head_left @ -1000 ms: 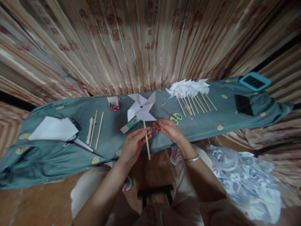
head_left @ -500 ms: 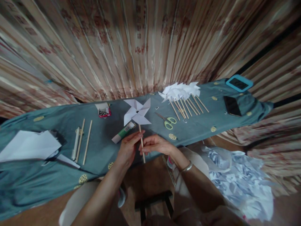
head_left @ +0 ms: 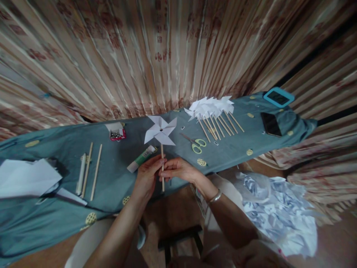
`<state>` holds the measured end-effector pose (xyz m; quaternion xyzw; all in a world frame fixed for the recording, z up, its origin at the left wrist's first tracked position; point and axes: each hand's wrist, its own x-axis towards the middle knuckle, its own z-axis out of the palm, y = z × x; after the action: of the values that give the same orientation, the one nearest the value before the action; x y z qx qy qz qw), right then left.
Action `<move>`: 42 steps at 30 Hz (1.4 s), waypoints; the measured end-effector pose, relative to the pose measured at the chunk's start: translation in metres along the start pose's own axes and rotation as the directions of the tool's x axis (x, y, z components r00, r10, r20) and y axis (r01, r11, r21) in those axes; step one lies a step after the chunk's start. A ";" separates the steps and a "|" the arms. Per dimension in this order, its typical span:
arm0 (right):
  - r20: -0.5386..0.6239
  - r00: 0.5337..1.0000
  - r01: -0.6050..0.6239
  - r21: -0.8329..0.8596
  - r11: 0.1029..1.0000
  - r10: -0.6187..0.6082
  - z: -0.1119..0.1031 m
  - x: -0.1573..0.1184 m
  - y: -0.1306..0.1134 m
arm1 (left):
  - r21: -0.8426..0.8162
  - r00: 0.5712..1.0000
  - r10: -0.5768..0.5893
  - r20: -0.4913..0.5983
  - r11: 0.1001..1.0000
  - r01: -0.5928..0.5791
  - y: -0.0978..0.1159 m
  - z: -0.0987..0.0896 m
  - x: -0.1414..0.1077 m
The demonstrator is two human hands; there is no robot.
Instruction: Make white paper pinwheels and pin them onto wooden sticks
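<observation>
A white paper pinwheel (head_left: 161, 130) on a thin wooden stick stands nearly upright in front of me. My left hand (head_left: 147, 172) pinches the stick from the left, just below the paper blades. From the right, the fingers of my right hand (head_left: 178, 169) close on the same stick a little lower. A dark pin head shows at the pinwheel's centre. Beside my left hand lies a green and white glue stick (head_left: 141, 159). Green-handled scissors (head_left: 196, 144) rest to the right of the pinwheel.
Several finished pinwheels (head_left: 209, 108) lie in a row at the back right of the green cloth (head_left: 167, 156). Leftward are an open box of pins (head_left: 117, 133), two loose sticks (head_left: 96, 172), a white pen (head_left: 81, 174) and paper sheets (head_left: 28, 178). Rightward are a phone (head_left: 271, 124) and a blue-framed device (head_left: 279, 97).
The held pinwheel has turned a little, and its stick stands straighter. Both hands keep their grip, with the right fingers slightly nearer the left hand. The whole view has shifted slightly.
</observation>
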<state>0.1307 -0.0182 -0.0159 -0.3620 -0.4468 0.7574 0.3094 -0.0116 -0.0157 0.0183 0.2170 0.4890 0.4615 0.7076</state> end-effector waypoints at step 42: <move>-0.625 0.679 0.390 -0.136 0.911 -0.384 -0.055 -0.003 -0.040 | 0.168 0.997 -0.068 0.018 0.984 0.065 -0.025 -0.012 -0.004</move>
<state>0.1834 0.0202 0.0022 -0.4937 -0.3774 0.5074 0.5970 -0.0119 -0.0330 -0.0044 0.2647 0.5247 0.3923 0.7076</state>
